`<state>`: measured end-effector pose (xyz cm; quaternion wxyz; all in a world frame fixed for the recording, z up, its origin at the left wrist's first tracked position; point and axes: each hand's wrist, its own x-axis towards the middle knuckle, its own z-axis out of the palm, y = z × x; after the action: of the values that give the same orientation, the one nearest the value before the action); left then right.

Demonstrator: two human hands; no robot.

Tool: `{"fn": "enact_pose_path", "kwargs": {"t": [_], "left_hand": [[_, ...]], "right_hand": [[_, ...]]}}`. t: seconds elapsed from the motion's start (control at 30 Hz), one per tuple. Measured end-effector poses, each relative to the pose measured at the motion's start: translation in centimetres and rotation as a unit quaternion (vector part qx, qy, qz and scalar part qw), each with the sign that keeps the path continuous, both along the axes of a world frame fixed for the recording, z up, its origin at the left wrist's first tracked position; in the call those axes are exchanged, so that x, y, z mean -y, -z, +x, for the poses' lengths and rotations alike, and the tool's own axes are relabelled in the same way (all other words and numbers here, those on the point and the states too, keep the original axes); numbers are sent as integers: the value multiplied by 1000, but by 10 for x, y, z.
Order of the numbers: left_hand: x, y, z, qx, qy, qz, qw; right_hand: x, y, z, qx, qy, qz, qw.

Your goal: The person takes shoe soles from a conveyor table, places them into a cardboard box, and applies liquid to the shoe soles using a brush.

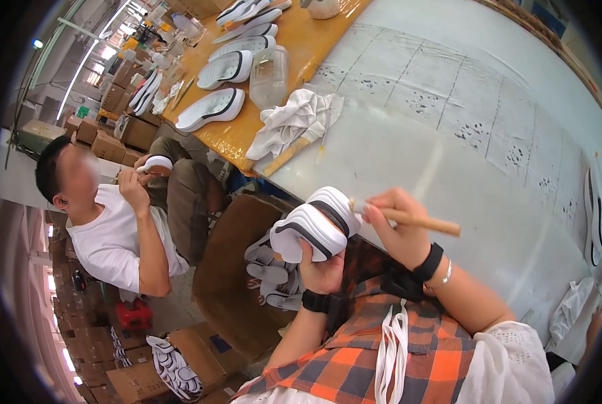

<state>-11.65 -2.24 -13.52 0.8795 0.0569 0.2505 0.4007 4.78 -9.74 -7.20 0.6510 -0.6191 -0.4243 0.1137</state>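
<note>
My left hand (pixel 322 271) grips white shoe soles (pixel 303 232) with a wavy sidewall and a black stripe, thumb against the side. They appear to be two soles held together, tilted in front of my body at the table's edge. In my right hand (pixel 400 225) is a brush (pixel 430 223) with a pale wooden handle, pinched between thumb and fingers. Its tip is at the right side of the soles; whether it touches cannot be told. A crumpled white cloth (pixel 299 121) lies on the table beyond, beside a flat wooden-handled tool (pixel 286 157).
On the brown table part (pixel 230 138), several white soles (pixel 212 110) stand near a clear plastic container (pixel 268 77). A grey sheet covers the worktop (pixel 408 151). Below left is an open carton (pixel 223 269) of soles. A seated co-worker (pixel 115 229) holds a sole and a thin tool.
</note>
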Motion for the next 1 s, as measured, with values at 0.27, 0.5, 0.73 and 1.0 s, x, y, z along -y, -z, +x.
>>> {"fn": "enact_pose_path", "kwargs": {"t": [0.27, 0.5, 0.73, 1.0], "left_hand": [[-5, -3, 3, -14, -9, -10, 1000], [-1, -2, 2, -8, -14, 2, 1000], [-2, -4, 9, -13, -13, 32, 999], [-4, -3, 13, -6, -19, 49, 999]], "right_hand": [[-8, 1, 0, -3, -19, 9, 1000], [-12, 3, -2, 54, -18, 19, 998], [1, 21, 0, -63, -14, 10, 998], [-3, 19, 4, 7, -10, 22, 1000]]}}
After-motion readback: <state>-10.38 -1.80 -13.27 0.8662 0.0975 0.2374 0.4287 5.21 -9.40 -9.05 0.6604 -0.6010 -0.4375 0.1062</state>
